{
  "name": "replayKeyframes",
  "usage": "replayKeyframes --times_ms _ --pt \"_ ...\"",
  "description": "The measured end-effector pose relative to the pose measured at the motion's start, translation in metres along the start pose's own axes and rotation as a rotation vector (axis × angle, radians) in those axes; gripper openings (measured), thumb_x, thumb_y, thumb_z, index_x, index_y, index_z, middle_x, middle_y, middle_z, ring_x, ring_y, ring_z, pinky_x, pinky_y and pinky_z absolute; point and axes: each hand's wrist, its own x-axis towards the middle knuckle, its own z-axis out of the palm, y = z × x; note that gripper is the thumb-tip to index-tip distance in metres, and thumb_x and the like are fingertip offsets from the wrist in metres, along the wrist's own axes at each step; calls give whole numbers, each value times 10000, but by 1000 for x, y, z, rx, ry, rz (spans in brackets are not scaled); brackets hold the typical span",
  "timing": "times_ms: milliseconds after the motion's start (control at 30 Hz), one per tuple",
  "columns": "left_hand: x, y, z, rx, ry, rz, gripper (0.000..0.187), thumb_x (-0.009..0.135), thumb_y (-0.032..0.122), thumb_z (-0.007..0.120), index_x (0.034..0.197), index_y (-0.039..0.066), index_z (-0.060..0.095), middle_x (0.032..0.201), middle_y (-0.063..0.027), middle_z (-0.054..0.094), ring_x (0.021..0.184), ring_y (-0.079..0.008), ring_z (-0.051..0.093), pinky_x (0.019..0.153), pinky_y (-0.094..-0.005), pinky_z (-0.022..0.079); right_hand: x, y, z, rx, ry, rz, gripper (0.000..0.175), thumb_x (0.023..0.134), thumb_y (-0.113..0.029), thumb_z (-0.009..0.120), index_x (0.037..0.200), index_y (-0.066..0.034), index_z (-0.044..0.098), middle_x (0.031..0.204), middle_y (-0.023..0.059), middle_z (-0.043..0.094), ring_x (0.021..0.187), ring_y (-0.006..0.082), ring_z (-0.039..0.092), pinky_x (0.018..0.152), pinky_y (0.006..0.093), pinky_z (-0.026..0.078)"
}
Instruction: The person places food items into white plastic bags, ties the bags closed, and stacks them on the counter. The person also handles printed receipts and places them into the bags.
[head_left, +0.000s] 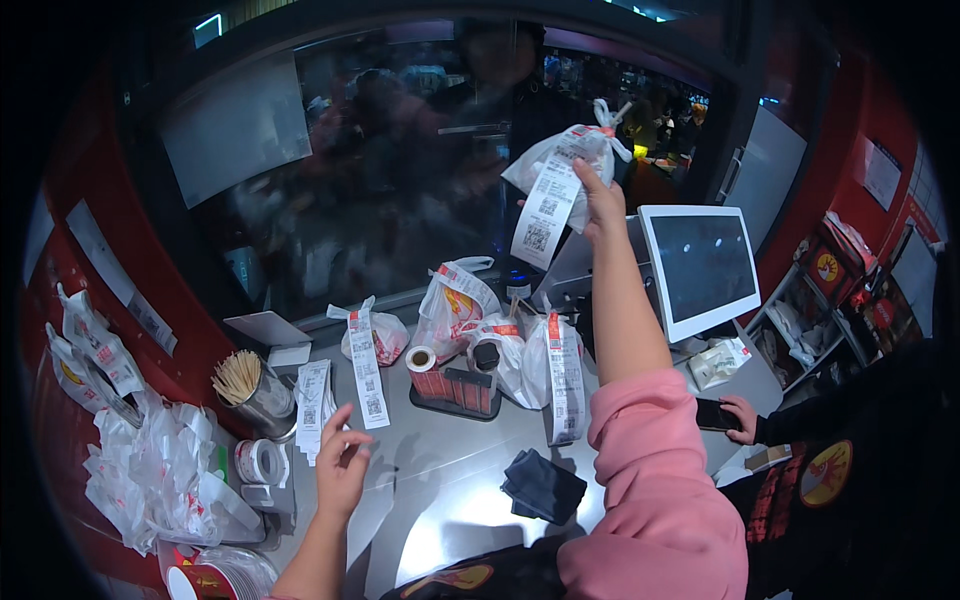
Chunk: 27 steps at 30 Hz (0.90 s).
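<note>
My right hand (602, 201) is raised at the service window, its fingers closed round a tied white plastic bag (559, 169) with a long printed receipt hanging down its front. A part of a hand seems to show at the bag's far side, too little to tell whose. Over the steel counter (442, 480), my left hand (341, 469) holds nothing, its fingers apart and bent. Just beyond it lie a stack of receipts (313, 405) and a bagged order (379, 337) with a receipt strip. More tied bags (499, 352) with receipts stand along the window side. A folded dark cloth (544, 486) lies near me.
At left are a steel canister of wooden sticks (238, 375), a tape roll (259, 461), piled plastic bags (172, 465) and stacked cups (202, 581). A brick-patterned holder (454, 390) sits mid-counter. At right, a white-framed screen (703, 266) and a co-worker's hand (741, 420) with a phone.
</note>
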Motion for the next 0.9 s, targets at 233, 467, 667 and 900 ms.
replayKeyframes --times_ms 233,467,667,900 --pt "-87 -67 -44 -95 232 -269 155 753 -44 517 859 38 596 1234 -130 489 1146 -236 469 875 -307 431 50 12 -39 -218 340 -72 678 666 -131 788 1196 77 419 1143 230 546 985 328 601 809 393 512" --pt "-93 -65 -53 -312 403 -316 87 833 11 509 879 42 576 1160 -83 534 1022 -159 521 821 -295 460 66 12 -41 -632 589 -41 783 596 -244 827 1195 57 421 1180 222 531 1038 334 570 927 387 433" --pt "-87 -63 -49 -327 411 -273 68 852 25 522 876 45 582 1103 -70 557 973 -150 537 807 -302 471 110 35 -71 -512 391 23 778 616 -205 828 1212 74 414 1191 201 534 1063 307 562 884 393 458" --pt "-76 -32 -70 -148 415 -280 149 832 -25 511 958 4 587 1066 -73 567 979 -158 551 822 -318 497 139 28 -101 -488 293 -62 335 800 -183 685 1006 60 580 900 118 632 775 191 598 683 317 477"
